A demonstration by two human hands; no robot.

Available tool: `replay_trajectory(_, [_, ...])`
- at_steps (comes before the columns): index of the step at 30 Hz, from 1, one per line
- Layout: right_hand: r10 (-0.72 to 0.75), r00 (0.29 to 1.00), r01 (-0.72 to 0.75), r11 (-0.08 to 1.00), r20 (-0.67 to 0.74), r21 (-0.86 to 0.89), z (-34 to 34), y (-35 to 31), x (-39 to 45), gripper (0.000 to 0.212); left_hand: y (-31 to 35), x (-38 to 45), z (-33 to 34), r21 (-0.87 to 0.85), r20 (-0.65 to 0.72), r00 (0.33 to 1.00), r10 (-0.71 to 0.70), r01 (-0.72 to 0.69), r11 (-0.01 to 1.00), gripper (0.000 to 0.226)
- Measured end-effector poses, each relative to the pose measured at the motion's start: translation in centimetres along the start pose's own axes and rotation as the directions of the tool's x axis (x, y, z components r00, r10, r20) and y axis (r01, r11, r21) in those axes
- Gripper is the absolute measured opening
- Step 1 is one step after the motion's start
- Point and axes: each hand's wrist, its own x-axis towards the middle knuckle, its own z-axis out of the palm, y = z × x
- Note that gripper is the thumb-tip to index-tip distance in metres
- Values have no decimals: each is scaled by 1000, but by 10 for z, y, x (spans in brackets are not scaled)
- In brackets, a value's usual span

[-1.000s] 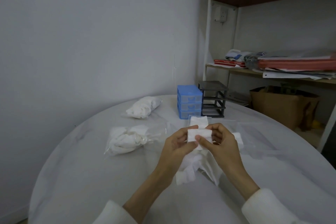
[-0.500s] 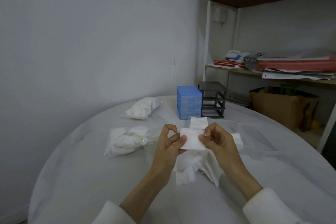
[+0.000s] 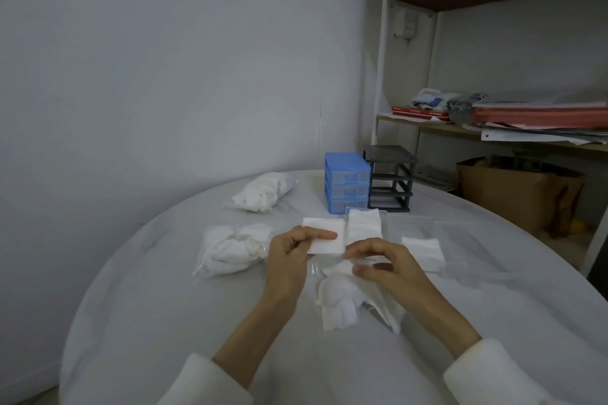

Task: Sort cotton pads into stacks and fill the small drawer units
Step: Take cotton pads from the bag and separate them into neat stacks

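Note:
My left hand [image 3: 291,255] pinches a flat white cotton pad [image 3: 324,230] between forefinger and thumb, just above the table. My right hand [image 3: 386,268] hovers beside it with loosely curled fingers and holds nothing; its forefinger tip is near the pad's lower right corner. Behind the pad, a clear drawer holds a stack of pads [image 3: 363,223]. A second stack [image 3: 424,251] lies to the right. Crumpled loose pads [image 3: 339,304] lie under my hands. The blue drawer unit [image 3: 347,182] and a dark grey frame [image 3: 390,177] with no drawers in it stand at the back.
Two clear bags of cotton pads lie on the left, one near [image 3: 235,248] and one farther back [image 3: 263,192]. The round table [image 3: 164,289] has a white cover. A shelf rack [image 3: 493,128] and a brown paper bag [image 3: 513,191] stand to the right.
The pad was held by both hands. Now my right hand has let go and dropped slightly right, while my left hand carries the flattened pad forward.

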Motion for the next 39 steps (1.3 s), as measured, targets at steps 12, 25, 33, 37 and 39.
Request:
replay_trajectory(12, [-84, 989, 103, 983, 123, -155, 11, 7, -2, 18, -10, 6, -7, 33, -56, 994, -97, 99, 995, 44])
replay_trajectory(25, [-70, 960, 120, 978, -273, 171, 3, 0, 2, 18, -8, -3, 2, 35, 35, 998, -44, 43, 998, 48])
replay_trajectory(33, [-77, 955, 148, 961, -288, 235, 0, 1, 2, 28, -5, -9, 9, 9, 115, 993, -40, 39, 999, 47])
replay_trajectory(37, [-51, 961, 115, 967, -273, 226, 2, 4, 2, 28, -1, -12, 10, -67, 162, 986, -29, 40, 997, 46])
replay_trajectory(39, [-57, 958, 114, 975, -282, 191, 3, 3, 2, 31, -1, -12, 10, -74, 179, 984, -15, 29, 997, 45])
